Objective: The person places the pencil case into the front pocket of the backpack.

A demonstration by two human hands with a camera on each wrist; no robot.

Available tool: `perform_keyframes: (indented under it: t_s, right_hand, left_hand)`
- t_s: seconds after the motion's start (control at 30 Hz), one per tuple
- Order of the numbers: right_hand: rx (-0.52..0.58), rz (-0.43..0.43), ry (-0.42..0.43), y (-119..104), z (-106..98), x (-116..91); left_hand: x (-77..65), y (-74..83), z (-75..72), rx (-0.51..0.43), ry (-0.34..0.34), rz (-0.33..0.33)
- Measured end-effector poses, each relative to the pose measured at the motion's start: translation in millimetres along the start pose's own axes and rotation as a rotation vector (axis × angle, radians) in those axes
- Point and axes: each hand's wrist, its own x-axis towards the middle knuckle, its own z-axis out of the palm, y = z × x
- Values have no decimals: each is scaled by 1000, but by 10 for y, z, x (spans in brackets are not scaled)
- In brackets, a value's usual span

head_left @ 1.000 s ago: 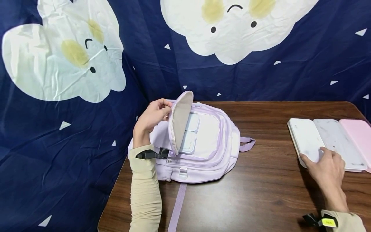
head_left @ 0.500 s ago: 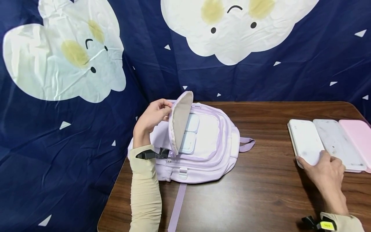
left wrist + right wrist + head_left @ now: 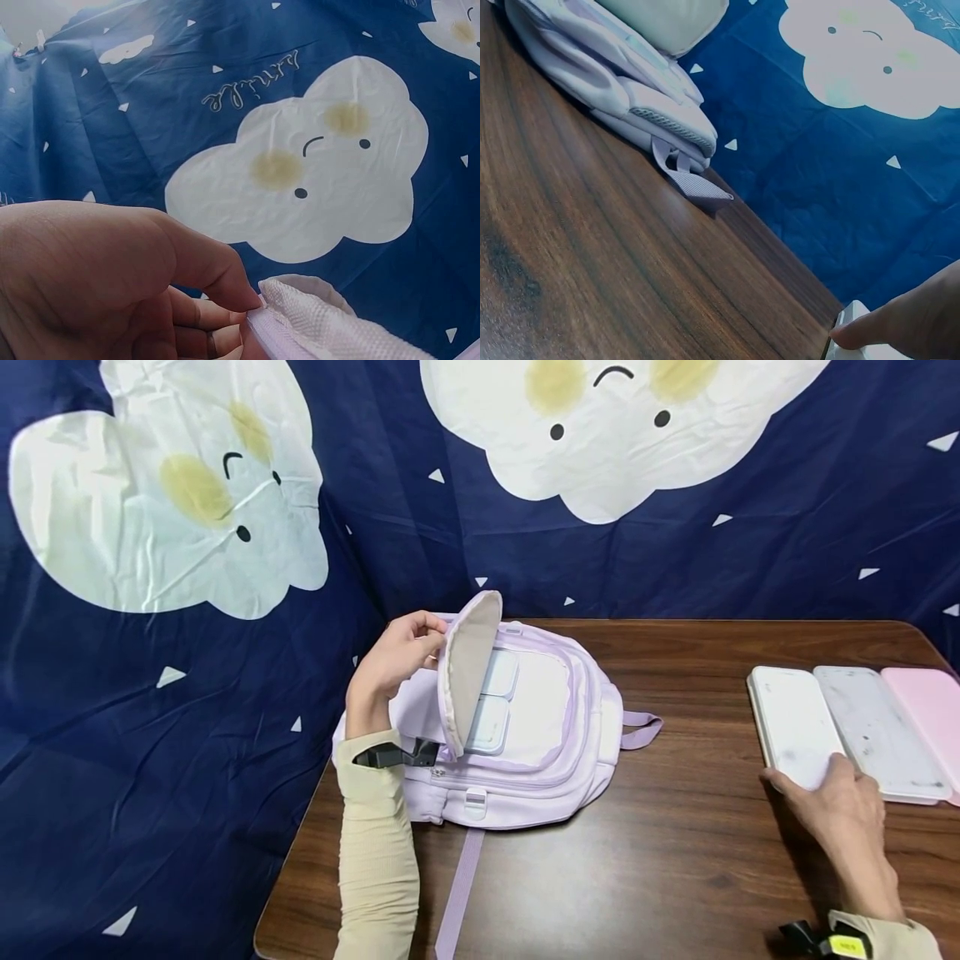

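Note:
A lilac backpack (image 3: 585, 760) lies on the table with its front pocket flap (image 3: 474, 660) lifted. My left hand (image 3: 393, 664) pinches the flap's zippered edge between thumb and fingers; the left wrist view shows that edge (image 3: 281, 334) close up. Two pale blue rounded boxes (image 3: 487, 724) lie in the pocket, partly behind the flap. At the right, my right hand (image 3: 843, 814) grips the near end of a flat white case (image 3: 795, 718), thumb on its left side. In the right wrist view the thumb (image 3: 862, 330) presses the case's edge; the other fingers are largely hidden.
A grey-white scuffed case (image 3: 877, 727) and a pink case (image 3: 930, 702) lie in a row right of the white one. Backpack straps (image 3: 457, 893) trail over the wooden table (image 3: 660, 860). A dark blue cloud-print cloth (image 3: 390, 493) hangs behind and at the left.
My right thumb and fingers have slid towards the white case's near end, the thumb moving from its top to its left side. The left hand keeps holding the flap in place.

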Motion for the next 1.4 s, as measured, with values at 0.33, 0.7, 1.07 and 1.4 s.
perform_keyframes:
  t_s: [0.33, 0.7, 1.07, 1.4]
  right_hand:
    - [45, -1, 43, 36, -5, -27]
    - [84, -61, 134, 12, 2, -62]
    - [149, -164, 269, -44, -39, -46]
    - [199, -201, 307, -145, -112, -40]
  left_hand:
    - [15, 20, 4, 7, 2, 11]
    - [4, 8, 14, 4, 0, -9]
    - [2, 2, 17, -2, 6, -4]
    - [15, -13, 14, -16, -3, 10]
